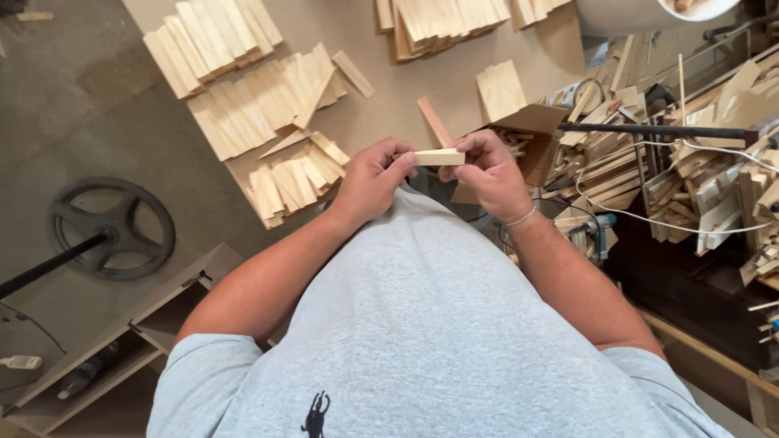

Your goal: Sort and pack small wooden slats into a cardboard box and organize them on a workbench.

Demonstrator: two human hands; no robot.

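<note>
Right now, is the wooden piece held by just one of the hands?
No: both the left hand and the right hand grip the small wooden piece, one at each end.

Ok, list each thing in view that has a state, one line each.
Wood piece: held level between both hands.
Left hand: pinching its left end.
Right hand: gripping its right end.
Cardboard box: open, sticks inside.
Wood strips: laid in rows on a board.
Black wheel: flat on the floor.
</note>
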